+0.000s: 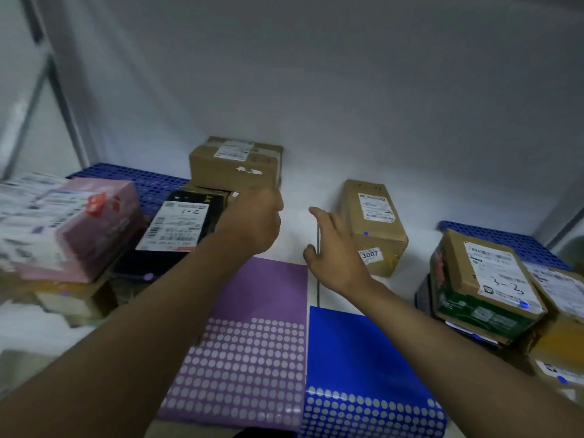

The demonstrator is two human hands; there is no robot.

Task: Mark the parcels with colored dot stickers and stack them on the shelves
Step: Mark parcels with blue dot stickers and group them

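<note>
— Hands first: what do they hold?
— Nothing I can make out. Left hand (252,219), frame centre, has its fingers curled in, just below the brown box (235,164); whether they pinch anything, I cannot tell. Right hand (335,248) beside it has fingers spread and loose.
— Stickers?
— Purple sheet (252,336) at bottom centre, blue sheet (363,368) touching its right edge.
— Parcels?
— Upright box (374,226) right of the right hand shows a blue dot (366,233). Black parcel (170,235) lies centre left, pink one (79,229) far left.
</note>
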